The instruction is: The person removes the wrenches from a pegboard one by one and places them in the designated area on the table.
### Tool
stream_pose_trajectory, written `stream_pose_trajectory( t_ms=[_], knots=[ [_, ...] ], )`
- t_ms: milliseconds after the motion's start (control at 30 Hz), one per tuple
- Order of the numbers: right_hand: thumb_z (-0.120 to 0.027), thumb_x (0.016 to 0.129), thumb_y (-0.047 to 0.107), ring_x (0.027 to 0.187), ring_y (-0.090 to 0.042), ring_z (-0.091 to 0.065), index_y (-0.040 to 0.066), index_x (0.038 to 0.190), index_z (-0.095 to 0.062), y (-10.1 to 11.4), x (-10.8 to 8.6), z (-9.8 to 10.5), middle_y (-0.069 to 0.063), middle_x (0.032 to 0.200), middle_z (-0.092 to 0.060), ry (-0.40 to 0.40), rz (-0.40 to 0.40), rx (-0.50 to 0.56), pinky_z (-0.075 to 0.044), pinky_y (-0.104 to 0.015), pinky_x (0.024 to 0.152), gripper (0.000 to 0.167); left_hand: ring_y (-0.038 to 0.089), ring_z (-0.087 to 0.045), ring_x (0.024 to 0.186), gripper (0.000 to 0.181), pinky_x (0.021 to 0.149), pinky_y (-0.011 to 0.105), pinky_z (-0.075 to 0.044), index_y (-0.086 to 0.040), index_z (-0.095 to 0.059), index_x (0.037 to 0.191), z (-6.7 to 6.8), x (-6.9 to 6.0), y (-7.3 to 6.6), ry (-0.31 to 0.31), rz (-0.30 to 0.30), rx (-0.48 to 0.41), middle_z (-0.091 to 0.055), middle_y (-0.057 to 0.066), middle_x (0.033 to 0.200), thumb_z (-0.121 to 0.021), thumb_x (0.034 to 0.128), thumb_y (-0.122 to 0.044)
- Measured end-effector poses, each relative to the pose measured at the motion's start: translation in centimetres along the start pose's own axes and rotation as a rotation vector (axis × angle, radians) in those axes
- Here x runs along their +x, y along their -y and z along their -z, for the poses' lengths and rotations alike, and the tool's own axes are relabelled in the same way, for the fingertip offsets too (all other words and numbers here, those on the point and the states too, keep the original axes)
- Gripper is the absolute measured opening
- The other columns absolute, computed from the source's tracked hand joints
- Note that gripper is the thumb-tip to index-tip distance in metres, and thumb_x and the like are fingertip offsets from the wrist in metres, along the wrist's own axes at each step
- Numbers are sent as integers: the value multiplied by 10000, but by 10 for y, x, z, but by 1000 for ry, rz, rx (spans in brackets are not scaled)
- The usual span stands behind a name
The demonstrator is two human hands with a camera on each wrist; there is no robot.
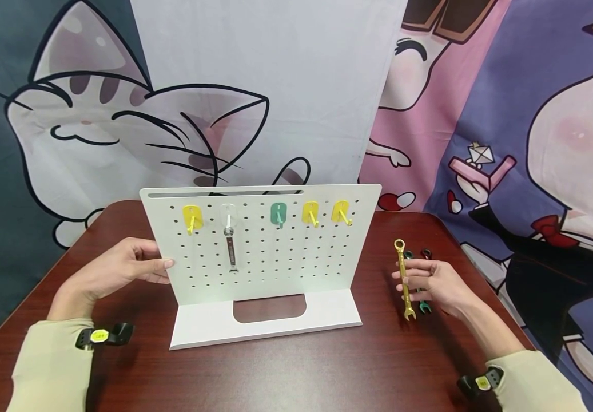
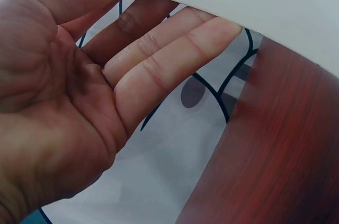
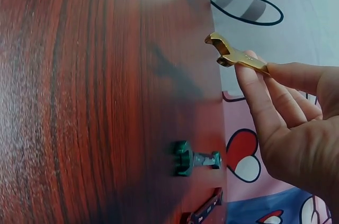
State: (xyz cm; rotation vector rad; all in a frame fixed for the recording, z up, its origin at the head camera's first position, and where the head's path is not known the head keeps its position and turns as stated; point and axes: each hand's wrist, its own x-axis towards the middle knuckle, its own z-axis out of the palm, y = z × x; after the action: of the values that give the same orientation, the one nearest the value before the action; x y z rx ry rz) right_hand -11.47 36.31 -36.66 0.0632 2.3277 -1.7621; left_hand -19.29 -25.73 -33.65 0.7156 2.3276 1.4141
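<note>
My left hand (image 1: 130, 264) grips the left edge of a white pegboard stand (image 1: 265, 252), thumb in front and fingers behind. In the left wrist view the fingers (image 2: 175, 54) of that hand reach behind the board's edge. My right hand (image 1: 437, 283) pinches a gold combination wrench (image 1: 403, 274), held above the table with its ring end up and its open end down. In the right wrist view the gold wrench's forked end (image 3: 225, 52) points away from the fingers. A silver wrench (image 1: 231, 252) hangs from a clear hook (image 1: 228, 214) on the board.
Yellow hooks (image 1: 191, 218) and a green hook (image 1: 278, 214) are fixed along the board's top. A green wrench (image 3: 193, 159) and a dark red wrench (image 3: 204, 208) lie on the brown table (image 1: 265, 377), below and behind my right hand. Cartoon-printed cloth (image 1: 327, 86) stands behind.
</note>
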Motion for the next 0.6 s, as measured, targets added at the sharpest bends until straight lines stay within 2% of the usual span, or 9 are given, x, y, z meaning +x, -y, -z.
stream_pose_trajectory(
  t_ms=[267, 600],
  knots=[
    [-667, 1025, 73, 948, -162, -787, -169, 1510, -398, -5, 3, 9, -118, 1205, -782, -30, -15, -51, -660, -363, 810, 605, 237, -806, 969, 367, 837, 327, -649, 79, -658, 1333, -1, 0, -1, 9, -18, -7, -790, 136, 1188, -690, 1026, -121],
    [-641, 1028, 51, 921, -170, -783, -177, 1499, -415, -11, 7, 20, -90, 1172, -787, -39, -46, -60, -661, -369, 804, 570, 259, -807, 977, 368, 855, 309, -642, 75, -667, 1321, -2, 1, -2, 7, -8, -8, -799, 116, 1170, -703, 1020, -133]
  ],
)
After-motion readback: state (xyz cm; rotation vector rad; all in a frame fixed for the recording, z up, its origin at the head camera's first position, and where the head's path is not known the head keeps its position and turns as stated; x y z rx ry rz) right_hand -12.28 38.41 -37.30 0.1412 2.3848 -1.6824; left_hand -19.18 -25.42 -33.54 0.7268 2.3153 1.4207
